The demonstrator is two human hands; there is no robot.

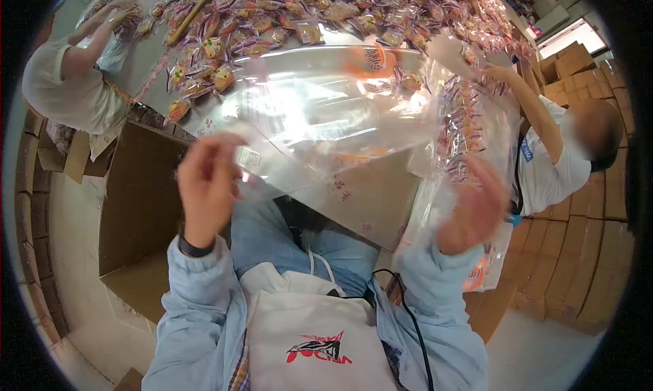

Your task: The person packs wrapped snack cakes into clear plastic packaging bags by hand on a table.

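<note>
My left hand (209,183) is raised at the left edge of a large clear plastic bag (320,112), its fingers bent and pressed on the bag's near corner. The bag is spread in front of me, shiny, with an orange printed label near its top. On the right, my right hand (476,204) is blurred by motion, over flat clear packaging (425,217); whether its fingers hold anything is hidden by the blur. Small wrapped snacks (469,122) lie in rows inside clear plastic beyond my right hand.
Many individually wrapped snacks (272,17) cover the table's far side. An open cardboard box (136,207) stands at my left. One person (68,85) works at the far left, another (551,153) at the right. Stacked cartons (564,255) line the right side.
</note>
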